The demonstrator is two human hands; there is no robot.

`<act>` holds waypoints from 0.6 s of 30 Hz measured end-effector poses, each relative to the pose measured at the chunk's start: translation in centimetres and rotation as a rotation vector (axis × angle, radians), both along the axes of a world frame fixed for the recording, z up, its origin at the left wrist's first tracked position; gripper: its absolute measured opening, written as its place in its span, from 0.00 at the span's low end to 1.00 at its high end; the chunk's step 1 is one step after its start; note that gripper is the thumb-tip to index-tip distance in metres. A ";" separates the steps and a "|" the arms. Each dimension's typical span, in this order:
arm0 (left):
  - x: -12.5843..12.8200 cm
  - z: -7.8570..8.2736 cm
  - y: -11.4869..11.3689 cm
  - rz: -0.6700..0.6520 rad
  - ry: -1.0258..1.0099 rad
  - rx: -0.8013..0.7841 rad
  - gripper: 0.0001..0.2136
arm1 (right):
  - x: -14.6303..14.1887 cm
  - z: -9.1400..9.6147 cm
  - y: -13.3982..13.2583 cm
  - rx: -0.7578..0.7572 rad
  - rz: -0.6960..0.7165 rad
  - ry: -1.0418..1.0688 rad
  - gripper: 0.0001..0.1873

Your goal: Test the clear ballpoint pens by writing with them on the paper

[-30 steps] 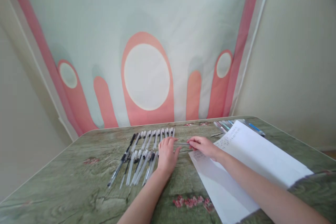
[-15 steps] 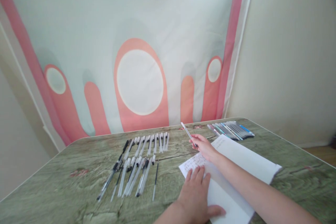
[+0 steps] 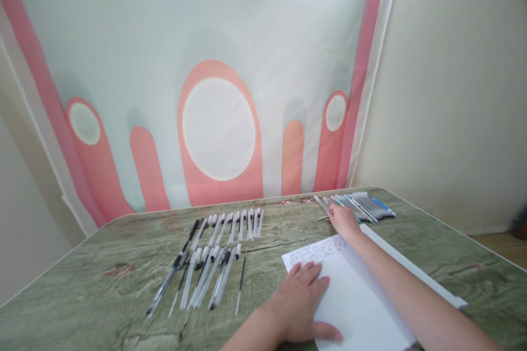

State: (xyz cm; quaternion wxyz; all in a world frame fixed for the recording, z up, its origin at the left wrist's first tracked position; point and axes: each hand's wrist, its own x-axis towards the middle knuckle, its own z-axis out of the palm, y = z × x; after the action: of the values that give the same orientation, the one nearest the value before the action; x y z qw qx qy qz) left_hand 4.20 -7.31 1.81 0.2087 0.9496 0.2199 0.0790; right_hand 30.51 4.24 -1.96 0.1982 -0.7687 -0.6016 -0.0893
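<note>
Left hand [image 3: 302, 304] fingers apart on one sheet [image 3: 358, 299], right hand [image 3: 343, 220] fingers unreadable among pens [image 3: 368, 204]

Table [image 3: 102, 307]: grey-green wood-grain print, scattered pinkish-red flower patches. Paper sheet [image 3: 362, 307]: white, fine dark handwriting lines along far edge. Pens in two left rows [image 3: 218, 263]: clear-whitish barrels, black caps and tips. Leftmost pen [image 3: 173, 273]: darker, mostly black. Loose refill [image 3: 240, 285]: thin, black. Pen row at right [image 3: 364, 204]: mixed teal, blue, grey, pinkish barrels. Wall hanging [image 3: 218, 27]: pale mint field, salmon-pink arches enclosing cream circles, pink border stripes, whitish edge. Wall [image 3: 453, 93]: plain cream-beige.
</note>
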 end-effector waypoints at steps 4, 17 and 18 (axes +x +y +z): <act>0.0 0.0 0.2 0.000 0.002 -0.002 0.37 | 0.3 -0.8 0.1 -0.026 -0.010 -0.095 0.08; 0.0 0.1 0.1 0.005 -0.003 -0.004 0.37 | 1.4 -1.6 0.2 0.000 -0.053 -0.121 0.11; 0.0 0.1 0.1 0.003 -0.004 -0.004 0.37 | 1.5 -1.6 0.2 0.002 -0.046 -0.108 0.12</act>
State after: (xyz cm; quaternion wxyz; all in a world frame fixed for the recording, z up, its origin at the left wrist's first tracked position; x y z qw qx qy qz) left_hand 4.17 -7.24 1.87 0.2109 0.9488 0.2209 0.0807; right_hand 32.01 4.44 -3.55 0.1641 -0.7761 -0.5935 -0.1357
